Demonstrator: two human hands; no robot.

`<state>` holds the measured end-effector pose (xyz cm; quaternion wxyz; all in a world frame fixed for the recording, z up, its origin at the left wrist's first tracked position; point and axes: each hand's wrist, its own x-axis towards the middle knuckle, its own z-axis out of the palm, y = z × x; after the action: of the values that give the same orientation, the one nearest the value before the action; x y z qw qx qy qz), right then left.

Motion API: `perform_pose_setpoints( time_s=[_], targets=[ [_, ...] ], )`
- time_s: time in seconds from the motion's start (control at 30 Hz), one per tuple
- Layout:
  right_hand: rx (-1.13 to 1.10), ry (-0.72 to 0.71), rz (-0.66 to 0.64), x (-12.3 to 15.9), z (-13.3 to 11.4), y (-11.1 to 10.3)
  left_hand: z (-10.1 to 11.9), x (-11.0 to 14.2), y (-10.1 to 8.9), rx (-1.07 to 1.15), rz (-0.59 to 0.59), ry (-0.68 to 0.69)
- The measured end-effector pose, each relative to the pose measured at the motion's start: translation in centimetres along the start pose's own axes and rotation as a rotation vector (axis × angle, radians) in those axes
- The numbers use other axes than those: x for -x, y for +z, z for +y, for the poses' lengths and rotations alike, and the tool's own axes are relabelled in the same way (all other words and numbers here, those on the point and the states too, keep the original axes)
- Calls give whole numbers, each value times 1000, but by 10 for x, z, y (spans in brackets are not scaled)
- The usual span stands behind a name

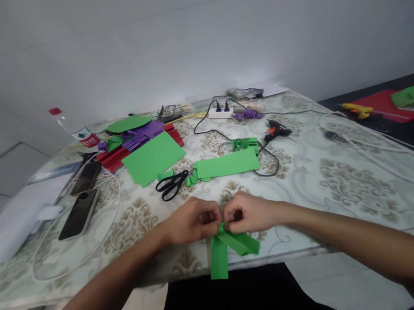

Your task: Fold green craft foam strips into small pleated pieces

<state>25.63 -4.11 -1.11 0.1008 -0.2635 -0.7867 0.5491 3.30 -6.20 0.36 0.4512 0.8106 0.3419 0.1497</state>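
Observation:
Close to the table's front edge, my left hand point(200, 219) and my right hand point(247, 213) meet, each in a pinch on the top end of a green paper strip point(219, 258). The strip spreads below my fingers in two tails, one hanging straight down past the edge and one slanting right. Just beyond my hands lies a long green paper piece point(228, 163) over smaller green scraps point(192, 177). Black-handled scissors point(172, 185) rest to its left. My fingertips hide the pinched end.
Green sheets point(154, 158), purple paper point(141, 134) and red paper point(111, 161) are piled back left. Two phones point(79, 214), a bottle point(83, 134) and white cable lie left. A black glue gun point(277, 130), power strip point(221, 112) and yellow glue gun point(358, 109) stand further back.

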Motion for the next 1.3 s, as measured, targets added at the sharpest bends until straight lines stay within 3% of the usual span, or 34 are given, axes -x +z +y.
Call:
perform_pose_setpoints(
  time_s=[0.53,0.87,1.3],
  targets=[
    [-55,32,-54,0,4,3,3,-1,-2,12,-61,1],
    [-137,103,-39,0,3,3,0,-1,-4,-15,-20,13],
    [-75,67,-2,-1,9,5,-1,0,-1,16,-45,11]
  ],
)
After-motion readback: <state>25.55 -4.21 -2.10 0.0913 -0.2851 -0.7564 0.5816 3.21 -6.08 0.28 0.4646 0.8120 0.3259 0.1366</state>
